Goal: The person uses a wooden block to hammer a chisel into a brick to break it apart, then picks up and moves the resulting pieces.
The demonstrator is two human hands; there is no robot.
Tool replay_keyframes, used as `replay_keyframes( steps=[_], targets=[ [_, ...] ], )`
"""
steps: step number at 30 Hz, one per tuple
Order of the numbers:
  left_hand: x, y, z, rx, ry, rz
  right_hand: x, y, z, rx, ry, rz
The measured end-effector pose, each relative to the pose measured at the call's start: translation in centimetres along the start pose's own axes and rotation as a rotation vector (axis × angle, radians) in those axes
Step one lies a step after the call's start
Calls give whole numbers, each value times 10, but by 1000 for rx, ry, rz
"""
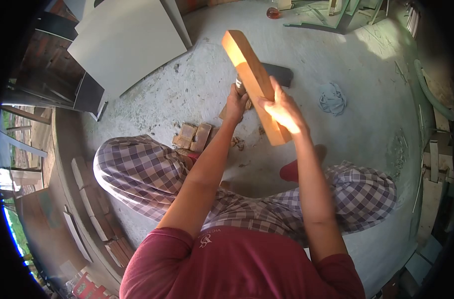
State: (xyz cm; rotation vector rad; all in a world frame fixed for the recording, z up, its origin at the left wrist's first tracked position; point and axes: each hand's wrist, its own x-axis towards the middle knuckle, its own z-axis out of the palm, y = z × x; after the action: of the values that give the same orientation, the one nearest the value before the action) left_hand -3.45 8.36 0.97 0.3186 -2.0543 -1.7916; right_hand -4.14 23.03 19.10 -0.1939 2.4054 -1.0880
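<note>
A: Starting at the left, what lies on the floor [366,65]?

B: Pale flat boards [130,42] toward its far left corner, leaning or lying there. Nearer the middle, just past the checked knee, a few small wood blocks [193,136] sit bunched together with chips around them.

A: And the left hand [235,102]?

B: Its grip is closed round something small and dark-topped held down near the blocks. I can't tell what the object is; the plank hides most of it.

A: The plank itself?

B: The long wooden plank [254,82] is up off the floor, tilted, its upper end pointing away. The right hand [282,110] has its grip clamped about the lower half.

A: How far along does the work look?

B: I'd judge it midway: some pieces are already cut and piled, while the plank is whole and in hand. Further right, a crumpled blue cloth [332,98] lies apart.
</note>
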Motion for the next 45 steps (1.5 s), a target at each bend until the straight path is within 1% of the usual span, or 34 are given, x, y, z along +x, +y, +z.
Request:
replay_keyframes(
  steps=[1,2,4,5,7,9,10,11,12,13,15,17,18,21,22,23,25,26,27,28,29,31,32,33,35,36,37,39,40,41,43,45],
  targets=[
    [6,-5,0,0,-3,13,11,18,11,-51,62,-141],
    [10,-13,-2,-37,-4,25,12,12,5,-51,64,-149],
    [-3,-17,-9,-57,-15,7,0,2,0,134,-113,-76],
    [0,-17,-11,-72,-4,3,3,7,5,141,-112,-77],
    [6,-17,-9,-94,7,3,8,17,11,148,11,-74],
    [7,-15,-12,-6,-10,-77,10,25,6,155,21,-92],
    [8,-14,-13,-6,-11,-78,13,26,2,251,46,-103],
    [8,-13,-15,86,-32,-126,14,28,2,348,69,-111],
    [6,-11,-16,178,-52,-178,3,11,-8,394,124,-108],
    [5,-10,-18,179,-50,-186,-7,-5,-22,388,125,-159],
    [7,-11,-18,184,-12,-156,-7,-14,-37,331,272,-365],
    [10,-15,-18,198,-23,-170,-18,-30,-48,320,391,-384],
    [11,-14,-17,213,-29,-179,-25,-40,-53,348,349,-364],
    [11,-9,-13,245,-49,-186,-21,-36,-37,328,378,-301],
    [12,-11,-11,245,-55,-185,-20,-35,-31,176,335,-228],
    [13,-13,-10,234,-77,-182,-11,-23,-21,138,210,-146],
    [14,-17,-9,225,-108,-168,3,-7,-2,-190,-20,29],
    [14,-19,-11,225,-94,-130,6,1,1,-180,-8,32],
    [17,-19,-11,223,-77,-93,8,6,1,-88,10,15],
    [19,-21,-10,198,-101,-172,8,12,1,0,18,1],
    [16,-24,-11,204,-110,-186,11,19,-2,56,45,-32],
    [21,-22,-9,205,-141,-223,3,6,-17,209,80,-51],
    [21,-20,-6,254,-131,-225,4,5,-18,236,226,-194],
    [19,-22,-4,250,-127,-230,-2,-10,-27,226,275,-169],
    [21,-24,1,260,-126,-180,-1,-13,-35,318,359,-284],
    [23,-25,2,311,-134,-181,-8,-20,-38,303,404,-265],
    [23,-26,3,313,-131,-176,-7,-19,-39,305,405,-271],
    [22,-27,7,394,-148,-101,-2,-9,-37,149,172,44],
    [23,-32,9,433,-161,-86,5,0,-32,101,-4,145],
    [24,-33,7,434,-167,-77,16,23,-17,-63,37,17],
    [28,-30,7,507,-212,-113,21,37,-18,69,53,17],
    [30,-35,9,491,-227,-126,26,49,-30,229,51,-35]
  ],
)
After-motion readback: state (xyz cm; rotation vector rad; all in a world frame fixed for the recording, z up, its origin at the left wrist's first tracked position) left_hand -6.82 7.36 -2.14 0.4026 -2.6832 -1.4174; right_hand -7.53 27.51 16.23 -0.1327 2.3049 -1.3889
